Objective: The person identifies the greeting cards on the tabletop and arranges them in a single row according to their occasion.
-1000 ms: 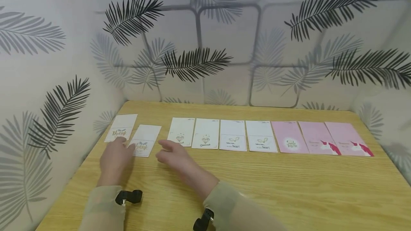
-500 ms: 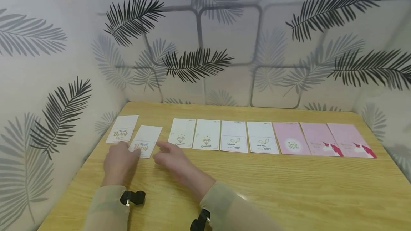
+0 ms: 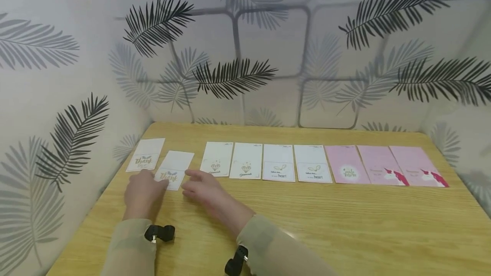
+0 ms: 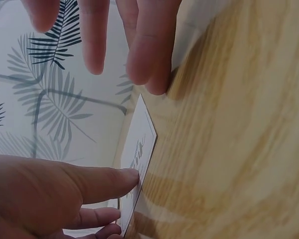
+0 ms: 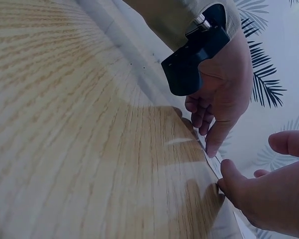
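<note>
In the head view a white thank-you card (image 3: 176, 161) with gold lettering lies slightly tilted on the table. My left hand (image 3: 142, 193) is at its lower left edge, and in the left wrist view the straight thumb (image 4: 117, 181) rests on its face, fingertips close to its edge. My right hand (image 3: 205, 191) hovers by the card's lower right side, thumb and fingers spread apart, holding nothing. Another thank-you card (image 3: 146, 152) lies just left, beyond the left hand's fingers. A cream card with a gold diamond (image 3: 217, 156) lies beyond my right fingertips.
Along the wooden table (image 3: 326, 225) the row runs on to the right: a second diamond card (image 3: 246, 156), two winged-heart cards (image 3: 278, 156), a pink card with a round white patch (image 3: 345, 159) and two pink unicorn cards (image 3: 379, 161). Leaf-patterned walls (image 3: 268, 105) enclose the back and sides.
My left hand has shifted right and down, off the leftmost thank-you card and onto the edge of the one beside it. My right hand has drawn slightly left and lower.
</note>
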Tool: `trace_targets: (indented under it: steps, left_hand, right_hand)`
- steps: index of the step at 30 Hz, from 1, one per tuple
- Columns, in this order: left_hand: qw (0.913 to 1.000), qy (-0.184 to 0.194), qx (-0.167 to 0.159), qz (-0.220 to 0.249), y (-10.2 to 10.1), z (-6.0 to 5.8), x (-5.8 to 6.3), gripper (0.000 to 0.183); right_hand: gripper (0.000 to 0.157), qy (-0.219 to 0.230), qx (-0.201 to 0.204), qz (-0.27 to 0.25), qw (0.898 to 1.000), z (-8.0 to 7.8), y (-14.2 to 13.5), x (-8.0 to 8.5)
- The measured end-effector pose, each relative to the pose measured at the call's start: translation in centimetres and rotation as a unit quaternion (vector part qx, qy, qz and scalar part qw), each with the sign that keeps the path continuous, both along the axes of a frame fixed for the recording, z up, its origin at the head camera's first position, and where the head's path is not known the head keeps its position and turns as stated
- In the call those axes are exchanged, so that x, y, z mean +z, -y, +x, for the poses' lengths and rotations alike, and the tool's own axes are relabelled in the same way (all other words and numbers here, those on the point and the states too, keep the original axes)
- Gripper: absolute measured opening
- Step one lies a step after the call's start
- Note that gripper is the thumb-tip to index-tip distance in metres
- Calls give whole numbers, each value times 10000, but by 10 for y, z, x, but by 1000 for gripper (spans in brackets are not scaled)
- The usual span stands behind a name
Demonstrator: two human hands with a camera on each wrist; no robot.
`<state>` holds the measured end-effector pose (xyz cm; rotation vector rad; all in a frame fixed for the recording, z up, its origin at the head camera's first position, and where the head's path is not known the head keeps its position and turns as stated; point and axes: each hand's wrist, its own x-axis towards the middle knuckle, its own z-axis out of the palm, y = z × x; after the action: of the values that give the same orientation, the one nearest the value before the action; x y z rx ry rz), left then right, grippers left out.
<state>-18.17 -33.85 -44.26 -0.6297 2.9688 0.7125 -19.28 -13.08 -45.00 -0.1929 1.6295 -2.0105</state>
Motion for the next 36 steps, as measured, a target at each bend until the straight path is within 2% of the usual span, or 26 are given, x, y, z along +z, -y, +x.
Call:
trace_targets:
  steps: [10,14,18,24,29,36]
  left_hand:
    - [9997,-182,122,80,0,6,3,72]
    - [9997,-220,116,-44,-2,7,3,60]
    - [9993,-351,135,26,-3,8,2,44]
    - [9976,-465,181,483,1,7,7,41]
    - [9936,-560,139,968,4,5,15,43]
    - [9873,-772,50,1385,6,5,23,45]
  right_hand:
    - [60,89,15,-118,9999,1,7,-1]
    - [57,146,-32,-131,9998,1,9,-4]
    - [55,138,-69,-159,9998,1,9,-5]
    - [55,72,-17,-151,9999,2,6,-4]
    - [54,49,34,-28,10000,3,2,-3]
    - [55,-7,70,109,9999,3,2,-3]
